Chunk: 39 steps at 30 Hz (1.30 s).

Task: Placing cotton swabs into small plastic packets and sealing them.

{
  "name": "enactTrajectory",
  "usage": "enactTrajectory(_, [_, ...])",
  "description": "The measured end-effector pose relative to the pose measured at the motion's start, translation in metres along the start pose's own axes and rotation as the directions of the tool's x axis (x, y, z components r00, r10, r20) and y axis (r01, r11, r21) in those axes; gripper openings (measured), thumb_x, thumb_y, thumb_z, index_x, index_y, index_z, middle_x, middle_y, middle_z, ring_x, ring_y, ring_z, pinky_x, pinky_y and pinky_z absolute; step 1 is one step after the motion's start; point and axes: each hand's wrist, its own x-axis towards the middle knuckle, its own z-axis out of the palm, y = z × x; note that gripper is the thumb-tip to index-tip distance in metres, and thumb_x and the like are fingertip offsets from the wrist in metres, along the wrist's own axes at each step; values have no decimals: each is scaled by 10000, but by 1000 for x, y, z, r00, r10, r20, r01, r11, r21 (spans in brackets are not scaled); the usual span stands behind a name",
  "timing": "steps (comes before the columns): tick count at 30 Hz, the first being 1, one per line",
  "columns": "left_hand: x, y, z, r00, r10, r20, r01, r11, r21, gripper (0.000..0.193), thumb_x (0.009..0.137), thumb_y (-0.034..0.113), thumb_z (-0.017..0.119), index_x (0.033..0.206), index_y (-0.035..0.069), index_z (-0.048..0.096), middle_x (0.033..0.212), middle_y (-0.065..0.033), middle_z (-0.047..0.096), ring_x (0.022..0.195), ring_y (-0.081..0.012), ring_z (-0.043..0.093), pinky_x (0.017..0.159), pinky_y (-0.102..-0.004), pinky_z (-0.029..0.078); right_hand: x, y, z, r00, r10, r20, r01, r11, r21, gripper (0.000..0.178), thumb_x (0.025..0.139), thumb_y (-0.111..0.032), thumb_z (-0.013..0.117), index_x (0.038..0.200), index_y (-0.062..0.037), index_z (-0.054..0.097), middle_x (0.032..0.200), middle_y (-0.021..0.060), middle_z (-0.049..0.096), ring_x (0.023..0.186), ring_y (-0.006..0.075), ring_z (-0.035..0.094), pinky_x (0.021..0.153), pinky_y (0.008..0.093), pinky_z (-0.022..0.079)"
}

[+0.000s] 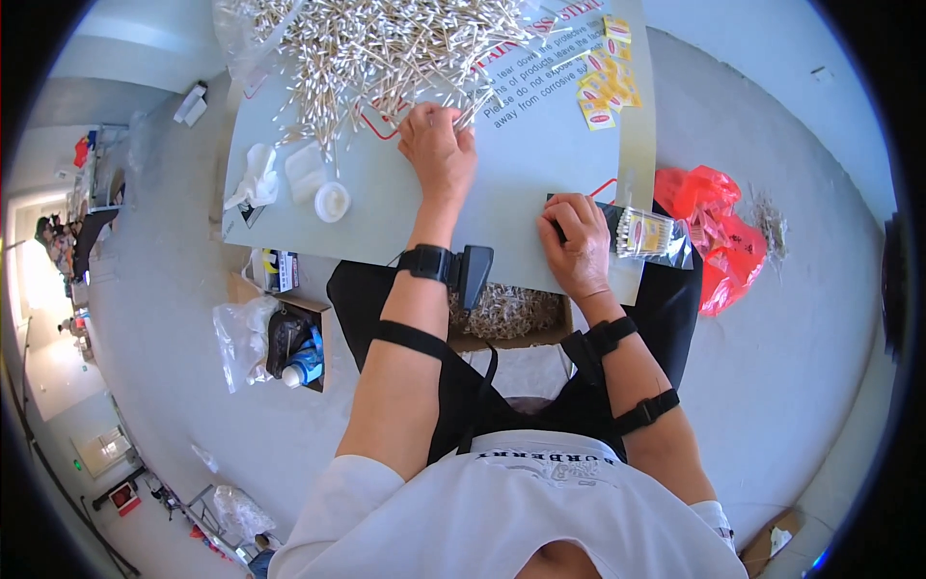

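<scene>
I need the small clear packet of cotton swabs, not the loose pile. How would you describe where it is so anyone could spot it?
Start at the pale grey work board. Follow its near right edge to the right hand, which rests on a black sheet. The clear packet of cotton swabs lies just beyond its fingers: bundled and wrapped, unlike the loose swab pile.

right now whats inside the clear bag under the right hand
The clear bag holds a bundle of cotton swabs with a yellow label. The right hand covers its left end, so what lies there cannot be seen.
</scene>
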Motion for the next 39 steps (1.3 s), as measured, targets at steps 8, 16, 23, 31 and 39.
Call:
enactTrajectory(8, [-32, 5, -17, 994, 53, -93, -61, 994, -87, 329, 695, 128, 736, 997, 103, 607, 1173, -99, 492, 1169, -338, 387, 984, -481, 305, 0, -1, -1, 1000, 32, 0, -32, 1000, 2, 104, 756, -40, 685, 772, -44, 582, 917, 75, 606, 858, 284, 583, 760, 383, 465])
enactTrajectory(16, [-2, 30, -8, 996, -55, 75, 44, 988, 145, 188, 709, 143, 727, 874, 103, 644, 1085, -82, 491, 1099, -315, 406, 899, -466, 325, -4, 1, 2, 1000, 2, -15, -2, 1000, 20, 119, 749, -46, 670, 787, -58, 558, 911, 72, 586, 861, 294, 574, 764, 398, 462])
enactTrajectory(23, [-55, 32, -21, 986, 149, 76, -156, 984, 89, 193, 716, 54, 687, 902, 99, 660, 1110, -90, 525, 1148, -333, 416, 943, -475, 323, -4, 4, 0, 999, 26, -34, -25, 1000, 18, 151, 743, -36, 667, 850, -46, 560, 947, 98, 586, 878, 309, 581, 773, 399, 475])
enactTrajectory(31, [-86, 33, -25, 939, 224, 262, -275, 944, 179, 607, 873, 266, 631, 1391, 32, 419, 1473, -145, 380, 1393, -337, 297, 1129, -508, 219, -3, 2, 3, 975, 214, -62, -207, 973, 102, 532, 751, -8, 637, 1264, -76, 511, 1243, 132, 527, 938, 334, 612, 798, 395, 527])
enactTrajectory(39, [-93, 34, -31, 900, 210, 383, -305, 930, 207, 679, 933, 383, 535, 1473, 44, 301, 1542, -148, 274, 1435, -299, 236, 1155, -512, 163, 58, 30, -2, 983, 55, 175, -37, 994, -104, 444, 798, -43, 592, 1221, -173, 564, 1162, 115, 539, 949, 325, 629, 751, 426, 535])
